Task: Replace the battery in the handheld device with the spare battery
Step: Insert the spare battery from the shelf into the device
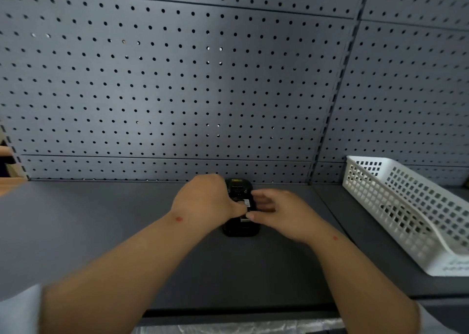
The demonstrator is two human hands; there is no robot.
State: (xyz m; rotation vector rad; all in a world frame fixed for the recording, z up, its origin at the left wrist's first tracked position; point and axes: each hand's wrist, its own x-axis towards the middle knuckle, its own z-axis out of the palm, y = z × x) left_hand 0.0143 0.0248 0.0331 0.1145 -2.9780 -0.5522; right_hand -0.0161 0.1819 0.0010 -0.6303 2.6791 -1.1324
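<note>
far left edge: i see a strip of wooden surface (10,181) beside the dark shelf (101,232), partly cut off by the frame.
back wall: a grey pegboard (177,79) fills the upper view, with nothing hung on it that i can make out.
left hand: my left hand (205,201) sits on the left side of the handheld device (239,228), knuckles up and fingers curled down over it; the thumb (238,210) reaches across the middle of the device toward a small white label. the curled fingertips are hidden, so i cannot tell how firmly they grip.
task item: the handheld device is black, lies flat on the shelf near the pegboard, centred between both hands, with its near end showing below them and its far end above.
battery: i cannot tell whether a battery is seated, lifted or out; the hands cover that part, and i see no spare apart from it.
right hand: my right hand (281,213) is on the right side of the device, fingers loosely spread and pointing left, the fingertips touching or just over its middle; it is blurred, and i cannot tell if it pinches anything.
container: a white perforated plastic basket (396,206) stands on the shelf well right of the hands, angled away; what i can see of its inside looks bare.
</note>
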